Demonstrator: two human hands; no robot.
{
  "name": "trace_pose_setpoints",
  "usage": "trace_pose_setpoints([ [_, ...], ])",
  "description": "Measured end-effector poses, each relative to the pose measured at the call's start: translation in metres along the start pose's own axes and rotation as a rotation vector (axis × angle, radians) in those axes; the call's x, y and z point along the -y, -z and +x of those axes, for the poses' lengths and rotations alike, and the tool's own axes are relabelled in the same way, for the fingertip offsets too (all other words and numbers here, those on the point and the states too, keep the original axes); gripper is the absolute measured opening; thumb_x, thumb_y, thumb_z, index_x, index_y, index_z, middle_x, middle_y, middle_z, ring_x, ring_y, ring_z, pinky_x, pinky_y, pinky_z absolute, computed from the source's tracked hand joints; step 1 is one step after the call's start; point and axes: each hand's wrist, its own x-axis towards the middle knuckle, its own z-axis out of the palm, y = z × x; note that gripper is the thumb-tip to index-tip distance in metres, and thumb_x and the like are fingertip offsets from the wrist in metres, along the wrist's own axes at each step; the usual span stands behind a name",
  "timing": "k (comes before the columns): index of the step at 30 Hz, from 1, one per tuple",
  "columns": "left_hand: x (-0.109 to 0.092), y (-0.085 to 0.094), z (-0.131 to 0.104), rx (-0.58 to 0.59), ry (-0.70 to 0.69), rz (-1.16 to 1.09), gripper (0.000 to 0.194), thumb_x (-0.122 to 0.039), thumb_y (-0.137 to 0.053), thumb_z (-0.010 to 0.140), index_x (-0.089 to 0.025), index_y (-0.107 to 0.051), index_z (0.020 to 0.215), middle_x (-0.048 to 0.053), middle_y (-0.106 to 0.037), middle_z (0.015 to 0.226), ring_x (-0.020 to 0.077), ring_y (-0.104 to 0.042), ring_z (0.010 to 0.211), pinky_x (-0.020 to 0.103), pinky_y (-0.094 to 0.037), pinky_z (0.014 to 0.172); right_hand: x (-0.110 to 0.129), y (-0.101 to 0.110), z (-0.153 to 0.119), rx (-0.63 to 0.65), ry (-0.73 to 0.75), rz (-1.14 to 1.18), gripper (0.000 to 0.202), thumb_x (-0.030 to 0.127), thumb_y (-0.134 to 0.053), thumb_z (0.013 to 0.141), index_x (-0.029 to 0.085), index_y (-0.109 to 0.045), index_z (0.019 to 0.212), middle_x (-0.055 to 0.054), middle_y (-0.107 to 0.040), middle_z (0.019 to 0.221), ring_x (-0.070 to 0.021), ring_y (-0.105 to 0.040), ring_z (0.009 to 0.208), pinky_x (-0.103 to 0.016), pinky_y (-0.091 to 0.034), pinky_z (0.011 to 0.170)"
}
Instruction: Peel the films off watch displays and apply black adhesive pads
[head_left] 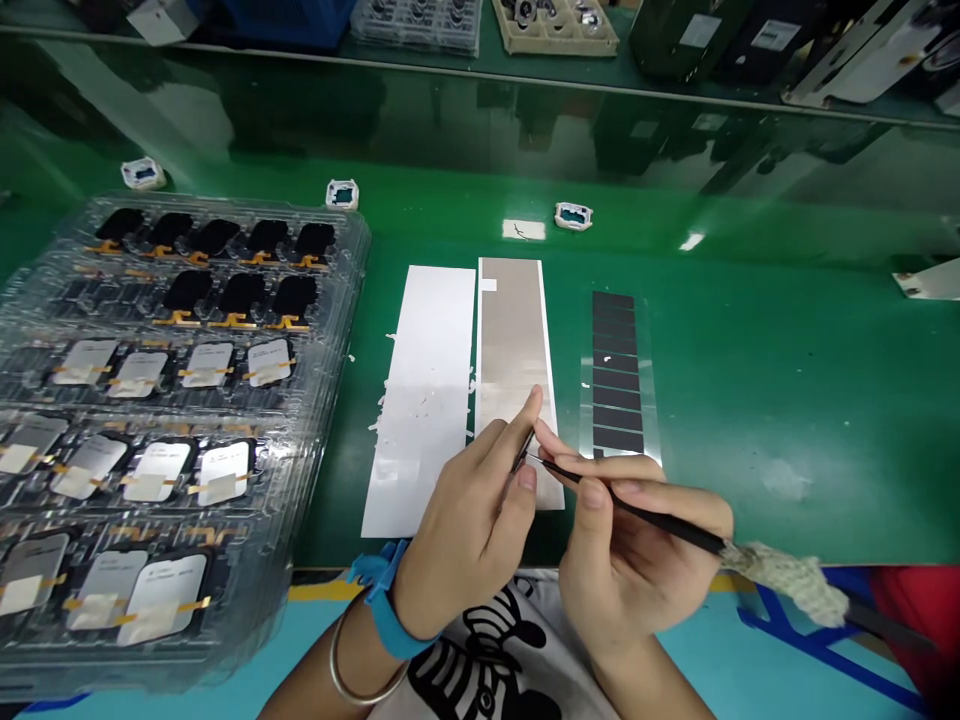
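Over the near end of the sheets, my left hand (472, 510) is closed, pinching a thin dark part (523, 450) seen nearly edge-on. Most of that part is hidden by my fingers, so its kind does not show. My right hand (637, 540) grips black tweezers (667, 522) like a pen, with their tip at the dark part. Pale wrapping (787, 580) covers the rear of the tweezers. Beneath the hands lies a grey-beige backed sheet (511, 340) with white edges. Left of it is a white sheet (431, 360) with small scraps along its side.
A stack of clear trays (330, 400) holding several small screens fills the left. Right of the sheets lies a clear strip of dark rectangles (616, 380). Small white frames (574, 216) stand along the back, below a shelf (420, 60) carrying boxes and parts trays.
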Motion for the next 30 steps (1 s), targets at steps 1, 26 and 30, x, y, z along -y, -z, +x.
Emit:
trace_pose_setpoints([
  [1,-0.0002,-0.0003,0.0004,-0.002,0.0,0.002,0.051,-0.03,-0.031,0.106,-0.024,-0.032,0.157,0.006,-0.059,0.1,0.0189,-0.056,0.083,0.038,-0.051,0.088,-0.0002,0.0,-0.0001,0.003,0.002,0.003,0.038,-0.013,-0.054,0.081,0.017,-0.053,0.105,-0.003,-0.069,0.092,-0.018,-0.075,0.089,-0.043,-0.068,0.085],
  [26,0.0001,-0.0006,0.0005,0.014,0.012,0.045,0.053,-0.027,-0.031,0.106,-0.026,-0.025,0.159,0.006,-0.058,0.098,0.0205,-0.057,0.086,0.039,-0.051,0.082,-0.0017,0.0062,0.0014,0.051,0.013,0.012,0.033,-0.011,-0.058,0.081,0.015,-0.057,0.101,-0.005,-0.071,0.091,-0.0209,-0.075,0.088,-0.05,-0.068,0.086],
  [30,0.0006,-0.0008,0.0011,0.004,-0.014,0.084,0.052,-0.025,-0.034,0.105,-0.028,-0.028,0.157,0.006,-0.06,0.102,0.0195,-0.058,0.088,0.036,-0.051,0.079,0.001,0.0073,0.0048,0.036,-0.012,0.024,0.032,-0.011,-0.054,0.083,0.015,-0.055,0.102,-0.004,-0.07,0.089,-0.0204,-0.075,0.089,-0.044,-0.069,0.083],
])
